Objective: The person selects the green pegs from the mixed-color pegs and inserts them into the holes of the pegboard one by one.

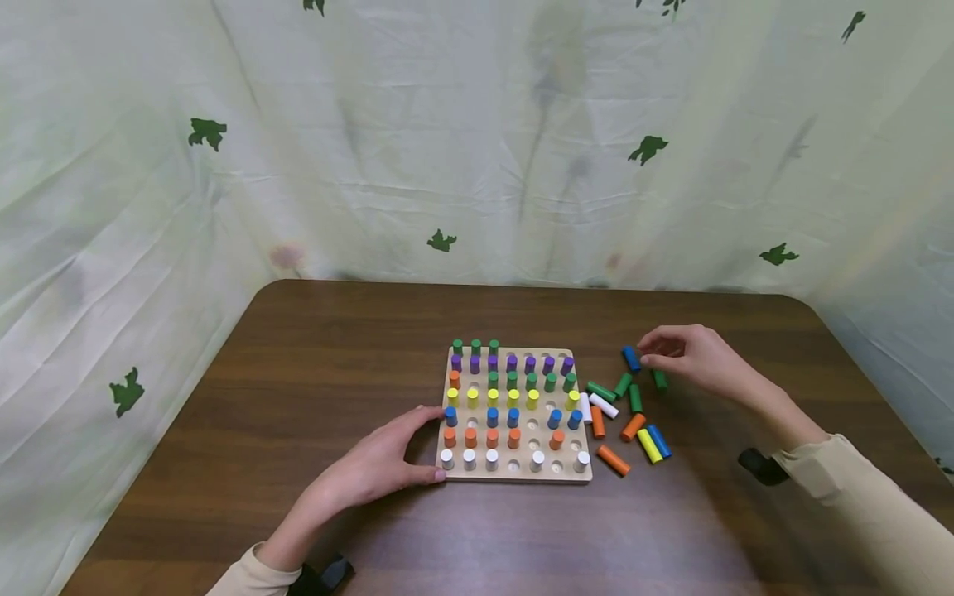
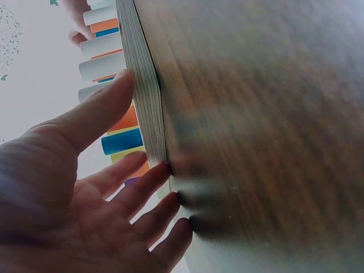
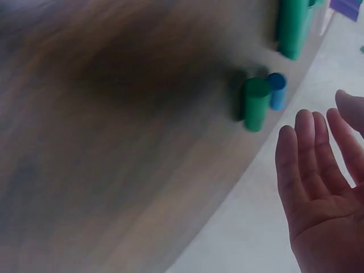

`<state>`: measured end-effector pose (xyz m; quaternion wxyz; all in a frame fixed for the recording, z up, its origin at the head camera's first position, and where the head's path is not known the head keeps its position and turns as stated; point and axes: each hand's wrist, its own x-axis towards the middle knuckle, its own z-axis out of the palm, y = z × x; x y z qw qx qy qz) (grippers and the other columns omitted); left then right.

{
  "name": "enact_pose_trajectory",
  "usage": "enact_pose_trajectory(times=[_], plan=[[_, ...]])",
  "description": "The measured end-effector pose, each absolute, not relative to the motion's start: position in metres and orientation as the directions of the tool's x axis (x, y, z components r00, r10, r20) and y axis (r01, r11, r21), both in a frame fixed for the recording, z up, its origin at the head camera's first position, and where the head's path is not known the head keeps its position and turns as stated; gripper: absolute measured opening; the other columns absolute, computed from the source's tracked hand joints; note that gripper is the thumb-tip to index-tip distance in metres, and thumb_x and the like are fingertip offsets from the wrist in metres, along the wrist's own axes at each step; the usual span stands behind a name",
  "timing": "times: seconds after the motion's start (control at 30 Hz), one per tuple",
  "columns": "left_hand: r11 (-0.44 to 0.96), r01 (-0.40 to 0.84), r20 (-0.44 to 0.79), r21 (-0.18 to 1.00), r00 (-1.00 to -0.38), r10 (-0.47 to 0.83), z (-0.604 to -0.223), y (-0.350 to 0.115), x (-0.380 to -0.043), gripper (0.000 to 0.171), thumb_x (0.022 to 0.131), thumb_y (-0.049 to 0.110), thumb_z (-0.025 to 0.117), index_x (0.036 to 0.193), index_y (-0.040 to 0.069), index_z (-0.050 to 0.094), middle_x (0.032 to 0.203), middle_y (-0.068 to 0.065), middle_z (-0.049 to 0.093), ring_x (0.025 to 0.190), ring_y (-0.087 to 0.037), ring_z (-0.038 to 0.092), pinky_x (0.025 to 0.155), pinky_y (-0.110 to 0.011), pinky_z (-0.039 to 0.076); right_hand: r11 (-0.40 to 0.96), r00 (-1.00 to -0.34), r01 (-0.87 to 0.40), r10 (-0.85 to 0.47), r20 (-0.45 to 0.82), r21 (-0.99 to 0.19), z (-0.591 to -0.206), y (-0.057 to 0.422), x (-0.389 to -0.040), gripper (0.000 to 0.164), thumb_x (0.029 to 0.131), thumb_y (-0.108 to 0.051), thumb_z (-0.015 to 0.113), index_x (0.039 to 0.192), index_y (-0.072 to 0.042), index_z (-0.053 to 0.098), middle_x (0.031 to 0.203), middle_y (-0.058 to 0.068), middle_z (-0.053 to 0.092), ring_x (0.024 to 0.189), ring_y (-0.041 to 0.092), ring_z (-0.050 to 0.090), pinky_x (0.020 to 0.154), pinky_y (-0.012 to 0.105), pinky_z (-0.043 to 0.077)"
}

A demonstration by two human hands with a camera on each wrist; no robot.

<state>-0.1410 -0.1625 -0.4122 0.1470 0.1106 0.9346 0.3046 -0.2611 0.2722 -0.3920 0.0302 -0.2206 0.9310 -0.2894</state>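
Many pegs (image 1: 513,399) stand in the board (image 1: 525,474); my spread left hand (image 1: 376,458) touches its side; my loosely spread right hand (image 1: 695,358) is near a blue peg (image 1: 631,358).

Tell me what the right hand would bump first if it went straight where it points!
Most likely the blue peg just ahead of the right hand in the head view. Height is unclear, so the hand might pass above.

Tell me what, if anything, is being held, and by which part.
Nothing: the left hand only touches the left edge of the pegboard; the right hand is empty.
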Motion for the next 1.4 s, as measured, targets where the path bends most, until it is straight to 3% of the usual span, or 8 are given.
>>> enact_pose_trajectory(times=[0.5,0.8,1.0,1.4], plan=[[0.792,0.121,-0.202,0.599,-0.934,0.295,-0.413,-0.163,-0.141,0.077,0.071,0.044,0.079,0.136,0.022,0.044,0.14,0.0,0.043,0.128,-0.021,0.039,0.102,-0.048,0.032,0.788,-0.932,-0.313,-0.363,0.009,-0.53,-0.414,0.294,-0.264,0.033,0.084,-0.036,0.069,0.108,-0.013,0.065,0.098,0.002,0.065,0.083,0.017,0.059,0.068,0.033,0.048],[0.791,0.125,-0.201,0.599,-0.933,0.299,-0.412,-0.163,-0.14,0.078,0.071,0.044,0.079,0.137,0.021,0.043,0.14,0.0,0.043,0.128,-0.021,0.039,0.102,-0.047,0.032,0.819,-0.939,-0.282,-0.342,-0.029,-0.5,-0.419,0.294,-0.268,0.036,0.083,-0.04,0.07,0.104,-0.011,0.066,0.081,-0.001,0.06,0.072,0.018,0.052,0.06,0.031,0.043],[0.789,0.13,-0.194,0.6,-0.933,0.302,-0.413,-0.163,-0.14,0.077,0.071,0.044,0.079,0.136,0.021,0.044,0.139,-0.001,0.043,0.127,-0.021,0.039,0.102,-0.047,0.032,0.818,-0.936,-0.284,-0.349,-0.04,-0.5,-0.42,0.293,-0.269,0.029,0.083,-0.034,0.07,0.102,-0.012,0.066,0.078,-0.001,0.059,0.067,0.018,0.05,0.056,0.03,0.041],[0.793,0.137,-0.189,0.593,-0.934,0.303,-0.414,-0.164,-0.141,0.078,0.071,0.044,0.079,0.136,0.021,0.044,0.139,0.0,0.043,0.128,-0.021,0.039,0.102,-0.047,0.032,0.791,-0.922,-0.338,-0.388,0.009,-0.51,-0.41,0.287,-0.272,0.027,0.088,-0.029,0.066,0.107,-0.01,0.066,0.084,-0.001,0.061,0.074,0.018,0.053,0.062,0.031,0.046]])
